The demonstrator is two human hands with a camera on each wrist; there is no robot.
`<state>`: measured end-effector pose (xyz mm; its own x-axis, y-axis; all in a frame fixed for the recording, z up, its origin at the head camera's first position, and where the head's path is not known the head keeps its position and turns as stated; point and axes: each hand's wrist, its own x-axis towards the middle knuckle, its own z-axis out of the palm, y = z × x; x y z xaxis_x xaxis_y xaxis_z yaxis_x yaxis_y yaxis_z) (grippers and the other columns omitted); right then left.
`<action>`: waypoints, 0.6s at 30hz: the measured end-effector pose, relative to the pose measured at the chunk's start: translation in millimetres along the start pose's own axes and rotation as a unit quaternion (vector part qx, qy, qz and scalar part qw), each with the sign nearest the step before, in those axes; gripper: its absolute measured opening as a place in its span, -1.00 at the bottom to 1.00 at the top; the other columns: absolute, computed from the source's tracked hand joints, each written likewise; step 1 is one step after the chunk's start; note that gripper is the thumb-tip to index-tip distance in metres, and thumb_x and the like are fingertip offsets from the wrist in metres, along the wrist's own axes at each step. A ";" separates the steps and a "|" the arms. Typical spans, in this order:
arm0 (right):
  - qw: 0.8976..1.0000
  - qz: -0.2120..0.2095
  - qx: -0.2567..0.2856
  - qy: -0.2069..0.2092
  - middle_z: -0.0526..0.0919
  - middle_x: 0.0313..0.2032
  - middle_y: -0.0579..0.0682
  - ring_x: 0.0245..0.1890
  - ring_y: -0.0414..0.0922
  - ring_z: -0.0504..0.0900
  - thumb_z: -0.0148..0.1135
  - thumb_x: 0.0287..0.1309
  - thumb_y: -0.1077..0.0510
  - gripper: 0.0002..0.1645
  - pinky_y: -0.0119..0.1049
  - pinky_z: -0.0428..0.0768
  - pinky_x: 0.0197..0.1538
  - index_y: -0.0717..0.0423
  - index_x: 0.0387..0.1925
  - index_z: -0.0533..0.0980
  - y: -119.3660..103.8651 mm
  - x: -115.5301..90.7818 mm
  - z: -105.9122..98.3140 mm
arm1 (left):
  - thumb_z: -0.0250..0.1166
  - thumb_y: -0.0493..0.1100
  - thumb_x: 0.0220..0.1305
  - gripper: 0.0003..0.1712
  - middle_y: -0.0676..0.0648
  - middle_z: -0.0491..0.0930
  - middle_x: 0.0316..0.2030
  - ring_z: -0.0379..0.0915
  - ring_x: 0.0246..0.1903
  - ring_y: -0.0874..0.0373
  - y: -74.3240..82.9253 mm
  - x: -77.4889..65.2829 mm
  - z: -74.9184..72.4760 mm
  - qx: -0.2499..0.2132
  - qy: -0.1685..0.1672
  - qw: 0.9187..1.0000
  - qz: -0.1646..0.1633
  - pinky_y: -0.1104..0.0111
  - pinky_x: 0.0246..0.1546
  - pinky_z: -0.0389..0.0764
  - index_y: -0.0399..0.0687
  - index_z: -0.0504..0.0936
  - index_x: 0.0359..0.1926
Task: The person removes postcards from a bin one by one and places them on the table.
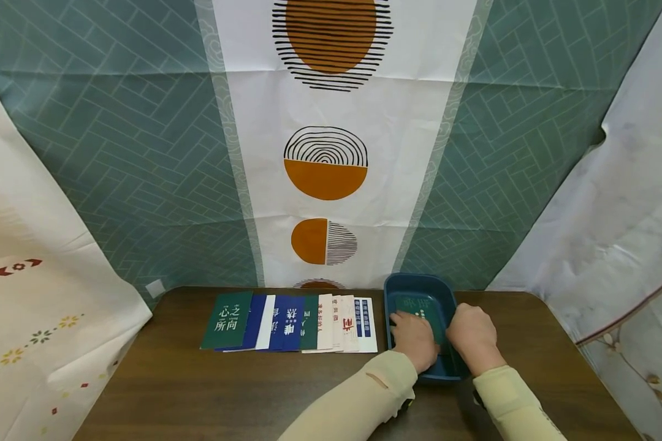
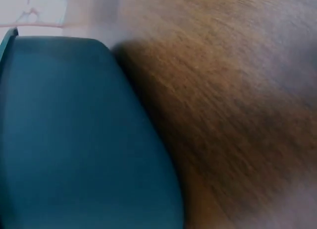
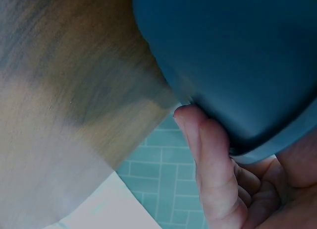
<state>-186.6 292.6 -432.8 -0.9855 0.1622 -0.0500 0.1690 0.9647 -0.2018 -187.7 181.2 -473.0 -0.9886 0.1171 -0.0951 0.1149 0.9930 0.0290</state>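
A dark blue plastic bin (image 1: 453, 300) stands at the right of the table, with a green card (image 1: 427, 309) bearing pale writing inside it. My left hand (image 1: 415, 340) reaches into the bin and holds the green card between fingers and thumb; its fingertips are partly hidden. At the bin's right side, my right hand (image 1: 472, 334) grips the rim, with fingers (image 3: 215, 164) against the outer wall in the right wrist view. Only the bin's outer wall (image 2: 84, 135) and the table show in the left wrist view, not the hand.
Left of the bin, a row of overlapping cards (image 1: 287, 323) in green, blue and white lies along the back of the brown wooden table (image 1: 226, 392). A patterned green and white cloth (image 1: 325, 208) hangs behind; pale cloths (image 1: 33, 294) hang at both sides.
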 end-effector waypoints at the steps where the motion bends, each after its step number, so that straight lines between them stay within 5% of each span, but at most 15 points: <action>1: 1.000 -0.002 0.001 0.004 0.53 -0.46 0.25 -0.57 0.02 0.48 0.17 -0.08 0.21 -0.76 -0.02 0.51 -0.52 0.37 -0.42 0.48 -0.6 0.2 -0.3 | 0.19 0.52 -0.07 -0.06 -0.25 0.33 0.16 0.21 0.12 -0.20 0.1 -0.1 0.1 0.015 0.001 1.000 0.002 0.21 -0.04 0.41 0.00 0.44 0.19; 12: 1.000 -0.009 0.000 0.008 0.53 -0.45 0.27 -0.55 0.04 0.49 0.16 -0.07 0.20 -0.75 -0.01 0.52 -0.51 0.38 -0.41 0.48 -3.9 1.6 -3.0 | 0.40 0.32 -0.23 -0.05 -0.14 0.40 0.08 0.30 0.02 -0.08 -6.2 3.0 -3.1 0.049 0.005 0.999 0.012 0.28 -0.12 0.45 -0.08 0.43 0.18; 18: 1.000 -0.004 -0.002 0.000 0.54 -0.42 0.28 -0.53 0.06 0.50 0.15 -0.06 0.20 -0.75 0.00 0.51 -0.50 0.38 -0.40 0.48 -4.4 -0.7 1.3 | 0.50 0.26 -0.40 0.00 -0.16 0.42 -0.10 0.35 -0.18 0.00 -12.2 -2.5 -3.2 0.023 0.042 0.999 -0.003 0.41 -0.32 0.48 -0.21 0.47 0.08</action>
<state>-186.7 288.0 -433.1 -0.9869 0.1542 -0.0479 0.1607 0.9668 -0.1987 -187.0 168.7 -469.9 -0.9938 0.1109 -0.0106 0.1111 0.9936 -0.0180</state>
